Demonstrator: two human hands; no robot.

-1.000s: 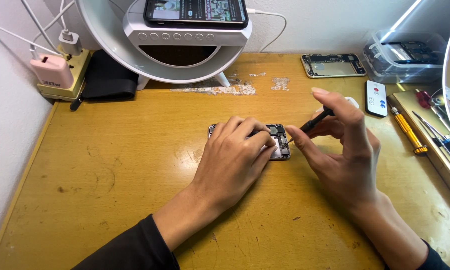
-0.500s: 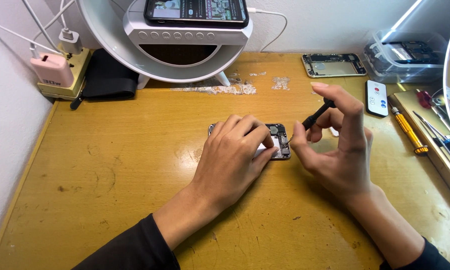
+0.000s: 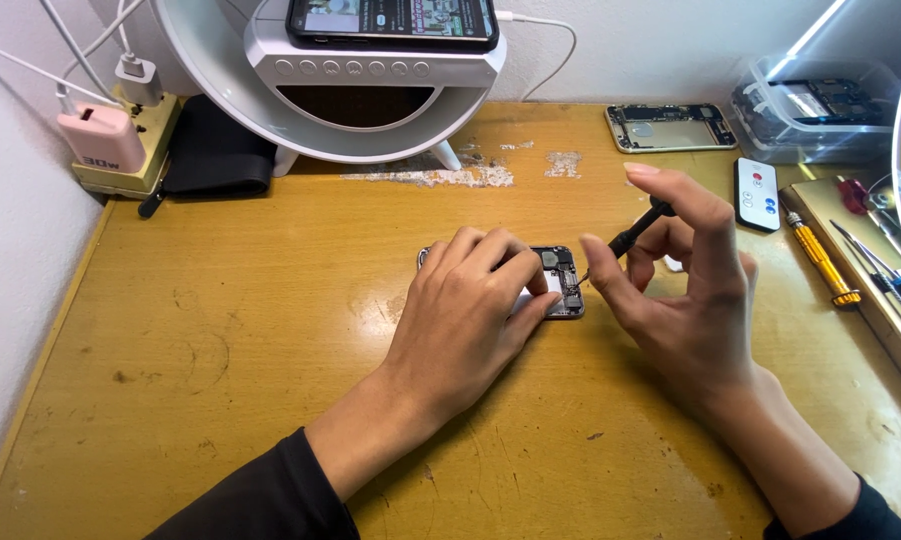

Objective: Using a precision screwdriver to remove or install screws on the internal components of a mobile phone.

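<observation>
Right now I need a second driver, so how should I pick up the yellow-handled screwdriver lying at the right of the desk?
Probably best to grip the yellow-handled screwdriver around the middle of its yellow handle, coming from above with fingers across its width. It lies flat on the wooden desk, with the handle's left side open, while a tool tray crowds its right.

Table mustard-yellow wood, scuffed with dark specks, white paint scrapes near the back. Opened phone silver frame, dark grey and black innards. Screwdriver black. Sleeves black. Round lamp stand white, phone on top black with bright screen. Charger plug pink on a pale yellow power strip. Pouch black. Remote white, red and blue buttons. Second screwdriver orange-yellow handle
</observation>
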